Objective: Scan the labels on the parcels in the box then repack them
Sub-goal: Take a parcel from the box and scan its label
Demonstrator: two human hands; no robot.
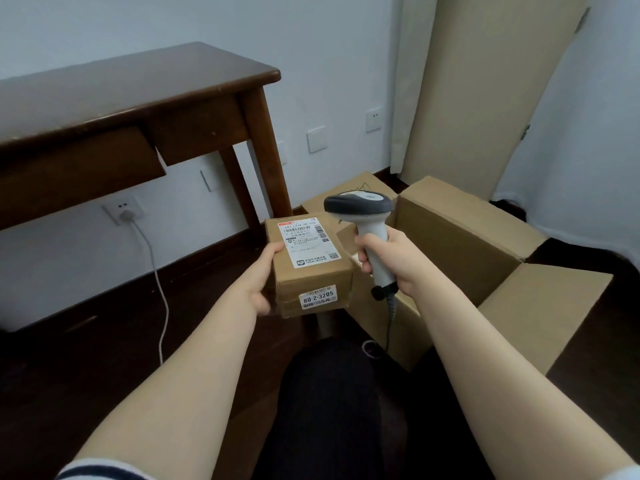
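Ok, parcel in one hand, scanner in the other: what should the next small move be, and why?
Probably tilt the scanner head down-left onto the shipping label. The left hand holds the parcel label-up, and the right hand grips the scanner beside it, seemingly not yet aimed at the barcode.

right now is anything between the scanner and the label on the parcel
Nothing visible: the scanner in the right hand is beside the parcel, whose top label lies uncovered; the left hand holds only its left edge.

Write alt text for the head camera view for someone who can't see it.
A person's left hand holds a small labelled parcel while the right hand grips a barcode scanner beside it, near an open cardboard box.
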